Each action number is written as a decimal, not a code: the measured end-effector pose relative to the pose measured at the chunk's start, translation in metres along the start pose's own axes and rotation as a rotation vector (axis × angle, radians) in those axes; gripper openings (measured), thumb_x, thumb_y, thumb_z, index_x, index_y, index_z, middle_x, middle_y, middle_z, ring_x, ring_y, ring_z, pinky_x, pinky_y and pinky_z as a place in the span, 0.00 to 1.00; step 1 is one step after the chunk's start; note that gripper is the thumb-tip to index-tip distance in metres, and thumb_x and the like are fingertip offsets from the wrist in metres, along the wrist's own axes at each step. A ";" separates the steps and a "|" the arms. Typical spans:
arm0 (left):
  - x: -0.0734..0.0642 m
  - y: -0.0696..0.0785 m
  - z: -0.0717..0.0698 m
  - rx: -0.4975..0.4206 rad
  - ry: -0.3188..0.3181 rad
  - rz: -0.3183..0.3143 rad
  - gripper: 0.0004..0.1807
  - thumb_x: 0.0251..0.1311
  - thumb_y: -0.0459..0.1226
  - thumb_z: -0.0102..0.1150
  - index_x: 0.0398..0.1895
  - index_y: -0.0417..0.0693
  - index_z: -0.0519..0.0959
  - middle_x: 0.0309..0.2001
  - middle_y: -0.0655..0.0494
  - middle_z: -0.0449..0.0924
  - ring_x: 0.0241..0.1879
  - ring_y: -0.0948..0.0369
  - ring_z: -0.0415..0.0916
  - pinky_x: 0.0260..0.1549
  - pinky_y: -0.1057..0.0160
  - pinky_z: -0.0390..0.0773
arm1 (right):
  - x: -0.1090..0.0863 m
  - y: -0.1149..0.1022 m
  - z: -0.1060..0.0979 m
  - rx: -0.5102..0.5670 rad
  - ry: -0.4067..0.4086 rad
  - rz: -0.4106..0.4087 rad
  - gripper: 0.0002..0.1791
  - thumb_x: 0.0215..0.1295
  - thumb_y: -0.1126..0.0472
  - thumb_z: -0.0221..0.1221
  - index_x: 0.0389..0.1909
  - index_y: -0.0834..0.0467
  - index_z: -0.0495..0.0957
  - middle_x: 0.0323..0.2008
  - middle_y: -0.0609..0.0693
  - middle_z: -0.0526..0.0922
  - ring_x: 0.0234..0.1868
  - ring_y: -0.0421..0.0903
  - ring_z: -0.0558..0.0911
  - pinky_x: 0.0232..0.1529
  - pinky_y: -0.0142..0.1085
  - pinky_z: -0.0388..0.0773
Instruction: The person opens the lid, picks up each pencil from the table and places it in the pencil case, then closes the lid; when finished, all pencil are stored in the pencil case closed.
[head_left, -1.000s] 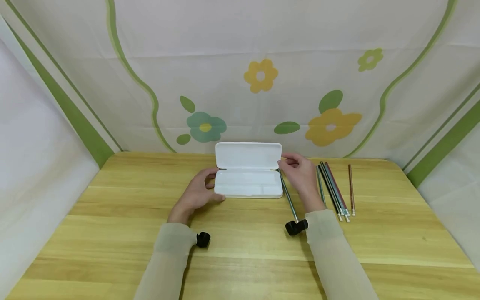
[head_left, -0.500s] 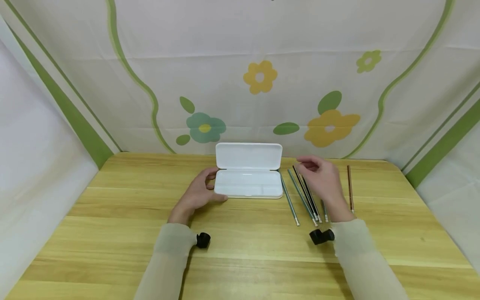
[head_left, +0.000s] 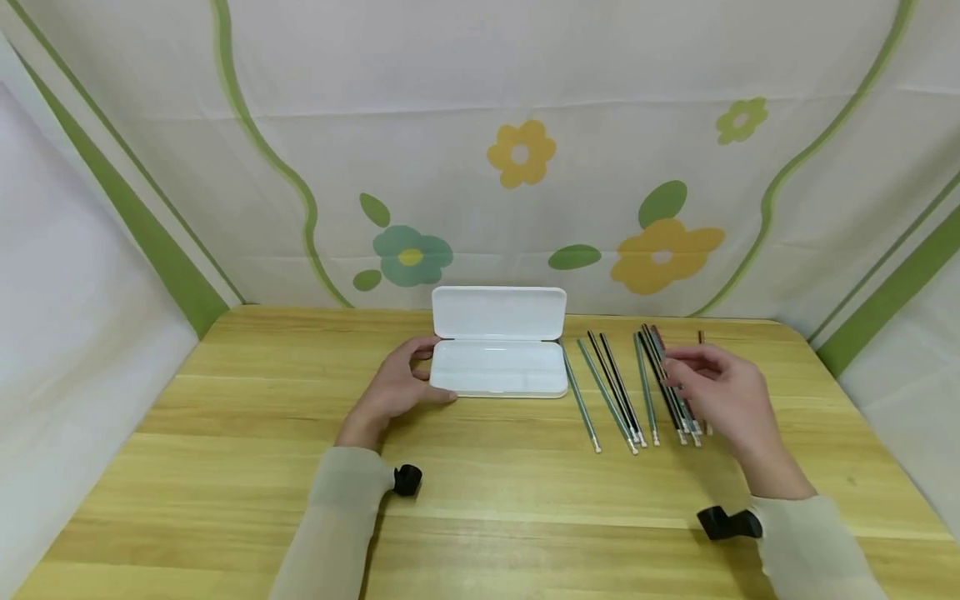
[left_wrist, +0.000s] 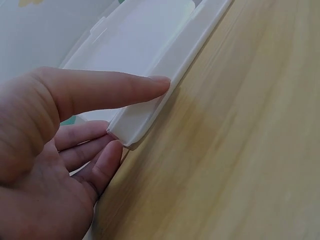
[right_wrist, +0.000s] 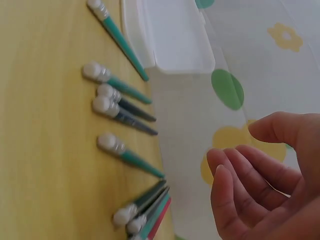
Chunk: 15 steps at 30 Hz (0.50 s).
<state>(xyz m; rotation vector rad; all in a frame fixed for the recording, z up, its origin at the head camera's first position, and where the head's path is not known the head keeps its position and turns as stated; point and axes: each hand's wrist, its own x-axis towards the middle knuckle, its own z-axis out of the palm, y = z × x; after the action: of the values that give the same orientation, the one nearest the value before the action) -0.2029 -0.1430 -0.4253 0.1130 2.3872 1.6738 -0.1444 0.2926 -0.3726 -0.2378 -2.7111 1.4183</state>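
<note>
A white pencil case [head_left: 498, 367] lies on the table with its lid [head_left: 498, 312] raised and its inside bare. My left hand [head_left: 397, 379] holds the case by its left end; in the left wrist view the thumb [left_wrist: 120, 90] lies over the front edge, other fingers against the end wall. My right hand [head_left: 720, 392] hovers above the bunch of pencils [head_left: 667, 392] on the right, fingers loosely bent, nothing between thumb and fingertips. That bunch has black, teal and red pencils with white erasers, partly covered by the hand.
A teal pencil [head_left: 581, 408] lies beside the case's right end. Another teal one [head_left: 607, 396] and two black pencils [head_left: 621, 392] lie further right, then a single teal pencil [head_left: 646, 387]. A reddish-brown pencil [head_left: 701, 337] is mostly behind the right hand. A flowered cloth [head_left: 465, 167] hangs behind the table.
My right hand has moved right from the case's hinge corner, across the pencils, to over the right-hand bunch. The left hand and case have stayed in place.
</note>
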 end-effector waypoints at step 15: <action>-0.002 0.008 0.003 0.019 0.005 -0.021 0.53 0.49 0.26 0.82 0.80 0.45 0.67 0.74 0.40 0.72 0.54 0.45 0.84 0.53 0.56 0.84 | 0.004 0.062 -0.046 0.260 -0.055 0.131 0.05 0.77 0.52 0.65 0.48 0.42 0.87 0.37 0.31 0.90 0.38 0.35 0.91 0.38 0.32 0.88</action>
<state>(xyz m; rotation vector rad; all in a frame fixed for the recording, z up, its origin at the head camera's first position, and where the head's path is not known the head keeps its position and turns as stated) -0.2008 -0.1377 -0.4184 0.0865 2.3997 1.6442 -0.1359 0.3656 -0.3978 -0.3696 -2.5566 1.8178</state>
